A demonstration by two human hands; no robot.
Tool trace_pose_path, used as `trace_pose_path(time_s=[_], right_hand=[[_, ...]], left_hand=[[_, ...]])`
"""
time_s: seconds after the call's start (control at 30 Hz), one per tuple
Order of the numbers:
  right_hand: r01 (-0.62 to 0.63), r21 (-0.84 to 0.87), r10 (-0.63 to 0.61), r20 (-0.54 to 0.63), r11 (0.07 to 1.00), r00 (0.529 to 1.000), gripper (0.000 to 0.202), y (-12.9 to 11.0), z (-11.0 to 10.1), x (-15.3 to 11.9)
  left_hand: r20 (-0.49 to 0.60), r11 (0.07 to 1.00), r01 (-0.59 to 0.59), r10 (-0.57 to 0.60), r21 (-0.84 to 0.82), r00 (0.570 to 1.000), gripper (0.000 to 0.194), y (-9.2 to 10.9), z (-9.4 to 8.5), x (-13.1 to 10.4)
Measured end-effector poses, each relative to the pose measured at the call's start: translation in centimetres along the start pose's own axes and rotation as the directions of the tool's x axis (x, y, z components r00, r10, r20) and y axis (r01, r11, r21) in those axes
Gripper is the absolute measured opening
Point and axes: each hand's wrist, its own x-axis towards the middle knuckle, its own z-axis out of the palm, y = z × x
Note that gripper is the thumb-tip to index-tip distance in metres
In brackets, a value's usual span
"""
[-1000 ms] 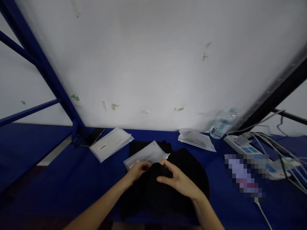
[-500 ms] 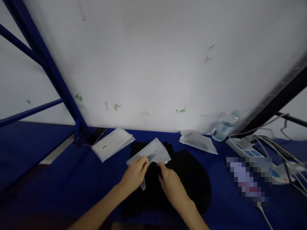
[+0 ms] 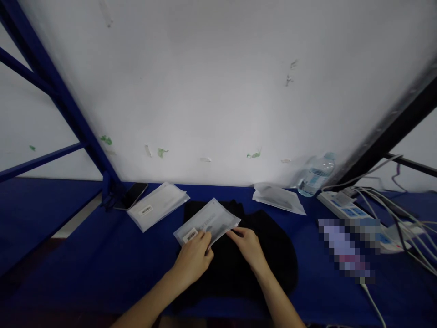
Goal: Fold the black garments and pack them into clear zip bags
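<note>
A frosted zip bag with a barcode label lies tilted over black cloth in front of me. My left hand is closed on the bag's near edge, beside the label. My right hand pinches the bag's right corner between thumb and fingers. Dark shapes and faint print show through the bag. Most of the black cloth lies spread under and to the right of both hands.
Another labelled bag and a phone lie at the back left. A third bag, a water bottle and a power strip with cables are at the right. Blue frame bars rise at left.
The bag's opening was held apart with black cloth at it; now the bag lies flatter, its label showing. My left hand has turned over its near edge, and my right hand has moved to its right corner.
</note>
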Motion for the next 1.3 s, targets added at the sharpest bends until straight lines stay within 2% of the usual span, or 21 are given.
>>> trace_pose_path(time_s=[0.07,0.13,0.2,0.23,0.3,0.37,0.43,0.57,0.7,0.8,0.93,1.1,1.17,1.23,1.3], right_hand=[[-0.084,0.200,0.080,0.031,0.976,0.996,0.040,0.0,0.0,-0.6],[-0.156,0.407,0.135,0.080,0.900,0.988,0.044,-0.2,-0.2,-1.9],[-0.175,0.517,0.151,0.089,0.838,0.985,0.045,-0.4,-0.2,-3.6],[-0.164,0.516,0.149,0.071,0.841,0.986,0.046,-0.5,-0.2,-4.5],[-0.142,0.400,0.135,0.046,0.905,0.990,0.047,-0.4,0.3,-6.0],[-0.151,0.217,0.134,0.093,0.964,0.987,0.049,-0.2,1.0,-6.7],[-0.181,0.116,0.161,0.162,0.977,0.973,0.044,0.1,1.8,-6.6],[-0.223,0.200,0.193,0.159,0.954,0.968,0.025,0.0,2.6,-5.2],[-0.275,0.263,0.225,0.206,0.925,0.952,0.018,-0.5,2.9,-3.9],[-0.277,0.341,0.211,0.219,0.898,0.953,0.019,-0.8,3.6,-3.0],[-0.252,0.420,0.126,0.306,0.872,0.944,0.030,-1.1,4.5,-1.8],[-0.139,0.563,0.009,0.227,0.815,0.974,0.037,-1.1,4.6,-2.3],[-0.117,0.530,-0.017,0.241,0.840,0.970,0.038,-0.9,4.0,-3.1],[-0.102,0.413,-0.012,0.264,0.905,0.964,0.038,-0.6,2.9,-3.6],[-0.054,0.232,0.008,0.194,0.971,0.981,0.035,-0.4,1.1,-3.6]], left_hand=[[-0.006,1.000,-0.011,0.011,0.016,1.000,0.011,0.0,0.2,-0.1],[-0.019,1.000,-0.014,0.014,0.025,1.000,0.013,-0.2,0.5,-0.1],[-0.036,1.000,-0.009,0.010,0.027,0.999,0.015,-0.3,0.8,-0.1],[-0.044,1.000,-0.006,0.007,0.027,0.999,0.016,-0.4,1.0,-0.1],[-0.057,1.000,-0.002,0.004,0.025,0.998,0.017,-0.5,1.2,-0.2],[-0.061,1.000,-0.016,0.017,0.020,0.998,0.017,-0.5,1.3,-0.3],[-0.064,0.999,-0.047,0.048,0.013,0.997,0.017,-0.5,1.1,-0.4],[-0.080,0.992,-0.124,0.125,0.020,0.989,0.020,-0.4,0.1,-0.5],[-0.063,0.972,-0.228,0.232,0.062,0.971,0.020,-0.1,-1.1,-0.5],[-0.048,0.959,-0.280,0.282,0.045,0.958,0.021,0.3,-1.5,-0.7],[-0.063,0.944,-0.328,0.329,0.022,0.942,0.021,0.5,-1.7,-1.1],[-0.068,0.949,-0.315,0.315,0.012,0.947,0.019,0.2,-2.1,-1.2],[-0.081,0.954,-0.301,0.299,-0.005,0.951,0.024,0.0,-2.3,-0.6],[-0.112,0.951,-0.309,0.306,-0.010,0.945,0.031,-0.3,-2.4,0.4],[-0.096,0.938,-0.348,0.347,0.007,0.933,0.039,-0.8,-2.0,1.5]])
